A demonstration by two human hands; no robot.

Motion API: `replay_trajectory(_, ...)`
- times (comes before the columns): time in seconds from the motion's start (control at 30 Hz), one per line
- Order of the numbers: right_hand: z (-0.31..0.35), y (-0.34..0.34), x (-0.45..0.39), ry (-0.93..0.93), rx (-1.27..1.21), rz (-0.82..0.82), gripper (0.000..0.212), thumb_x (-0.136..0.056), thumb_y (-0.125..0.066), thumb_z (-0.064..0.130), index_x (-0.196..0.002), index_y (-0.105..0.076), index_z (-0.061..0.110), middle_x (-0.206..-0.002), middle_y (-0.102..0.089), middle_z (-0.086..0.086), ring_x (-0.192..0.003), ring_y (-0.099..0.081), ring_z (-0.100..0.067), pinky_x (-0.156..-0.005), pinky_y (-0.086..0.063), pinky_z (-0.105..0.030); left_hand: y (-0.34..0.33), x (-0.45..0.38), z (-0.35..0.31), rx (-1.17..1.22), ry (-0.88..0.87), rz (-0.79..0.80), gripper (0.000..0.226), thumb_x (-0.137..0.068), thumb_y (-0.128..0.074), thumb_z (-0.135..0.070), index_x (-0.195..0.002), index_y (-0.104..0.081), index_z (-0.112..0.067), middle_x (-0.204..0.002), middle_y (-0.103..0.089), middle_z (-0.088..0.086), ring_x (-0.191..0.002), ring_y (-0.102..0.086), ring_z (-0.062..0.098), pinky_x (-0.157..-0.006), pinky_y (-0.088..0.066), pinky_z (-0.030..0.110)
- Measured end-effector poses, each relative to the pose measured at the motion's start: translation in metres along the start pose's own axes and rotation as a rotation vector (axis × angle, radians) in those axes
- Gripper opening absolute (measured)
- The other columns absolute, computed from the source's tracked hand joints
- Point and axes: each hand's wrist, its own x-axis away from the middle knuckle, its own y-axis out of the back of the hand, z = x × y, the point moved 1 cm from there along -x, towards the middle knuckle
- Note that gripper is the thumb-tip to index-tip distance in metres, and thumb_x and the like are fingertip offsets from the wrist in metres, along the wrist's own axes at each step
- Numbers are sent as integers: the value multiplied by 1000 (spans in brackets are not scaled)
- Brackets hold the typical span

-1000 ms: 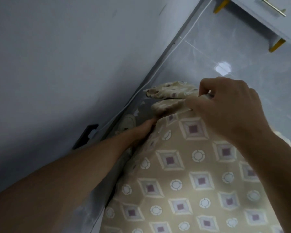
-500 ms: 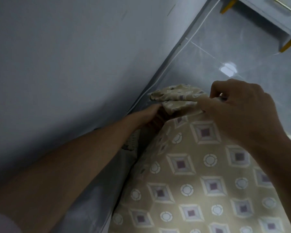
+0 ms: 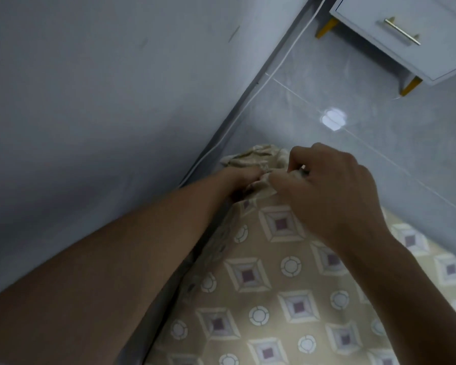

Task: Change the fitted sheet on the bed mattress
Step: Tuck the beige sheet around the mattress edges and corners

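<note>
Head view, looking down at a bed corner by a wall. Far left: grey wall (image 3: 103,101), w/ a thin white cable (image 3: 279,64) running along its base. My left hand (image 3: 244,177) reaches in along the gap btwn wall and mattress; its fingertips are buried in bunched cloth, so I can't tell how its grip is set. It seems placed there to steady or lift the corner while the other hand works.

Centre: the fitted sheet (image 3: 261,299), tan w/ diamond-and-circle print, lies stretched over the mattress top. Its gathered hem is crumpled right at the corner, just past both hands.

Right of that: my right hand (image 3: 327,191), fingers curled, grip pinching a fold of that hem, prob. to pull the elastic over or off the corner; I can't judge which.

So the sheet's loose edge sits directly in the right grip and touches the left fingertips; the rest spreads toward me beneath both forearms.

Far right: grey tiled floor (image 3: 379,154) and a white nightstand (image 3: 419,48) w/ gold handle, well apart.
</note>
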Motion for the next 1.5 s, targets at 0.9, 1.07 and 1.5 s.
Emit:
replay_trajectory(0.9,-288,-8,178,-572,124,-338,59,-94,-52,43,-145,-56,13,-142,-51,-19,-132,-46,-42,-122,-26,-59,-213,171,-137,-1198,-1067,-435,41,-92,-53,-54,-86,-70,-18,-75,-67,11,-68,-65,36,-59,-49,38)
replay_trajectory(1.07,-305,-20,180,-531,49,-424,56,-93,-56,39,-142,-61,12,-143,-56,-16,-140,-46,-38,-123,-24,-59,-220,151,-134,-1237,-1079,-466,36,-96,-54,-53,-89,-67,-20,-78,-65,6,-73,-65,35,-58,-47,39)
replay_trajectory(1.5,-315,-16,188,-644,-73,-527,62,-93,-61,37,-150,-55,13,-163,-42,-13,-155,-32,-30,-130,-14,-51,-229,155,-141,-1328,-947,-360,41,-97,-40,-50,-97,-66,-19,-87,-64,4,-80,-62,33,-60,-49,39)
